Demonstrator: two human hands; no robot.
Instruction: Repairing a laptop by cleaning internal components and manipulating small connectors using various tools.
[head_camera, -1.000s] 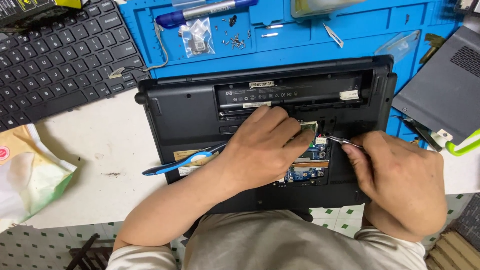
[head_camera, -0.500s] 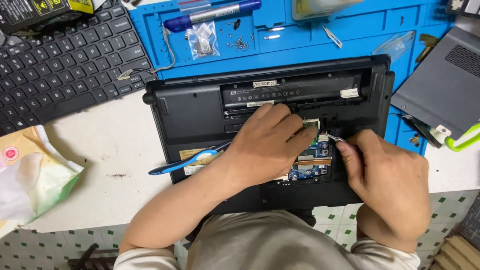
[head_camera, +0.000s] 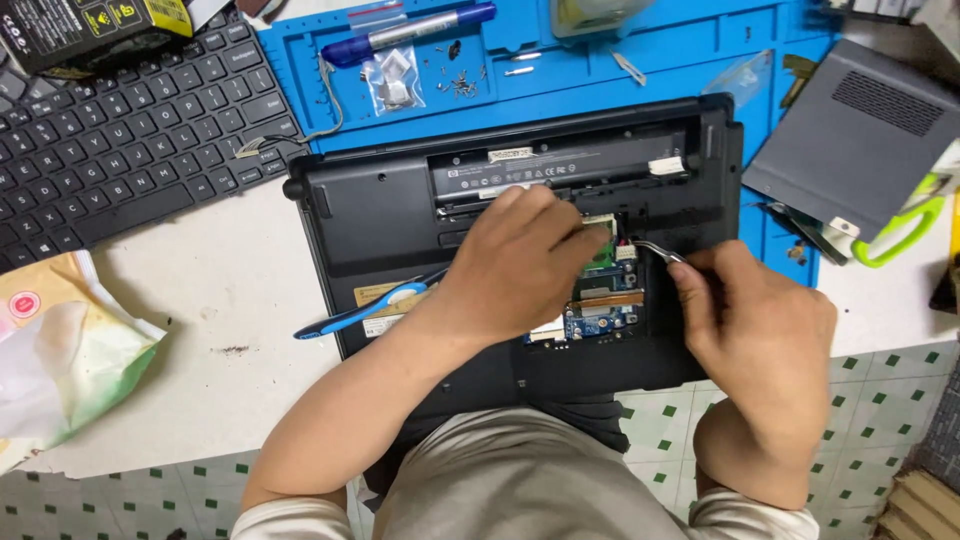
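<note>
I see the left hand (head_camera: 515, 262) curled, fingertips pressing on the exposed circuit board (head_camera: 603, 300) in the open laptop (head_camera: 380, 215) lying on the counter (head_camera: 220, 310). The right hand (head_camera: 755, 335) pinches metal tweezers (head_camera: 655, 250) tightly, tips at the board's right edge.

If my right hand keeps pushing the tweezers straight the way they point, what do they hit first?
Probably the small white connector beside the green circuit card, where the left hand rests; the right hand aims the tweezers there. Depth is unclear.
</note>
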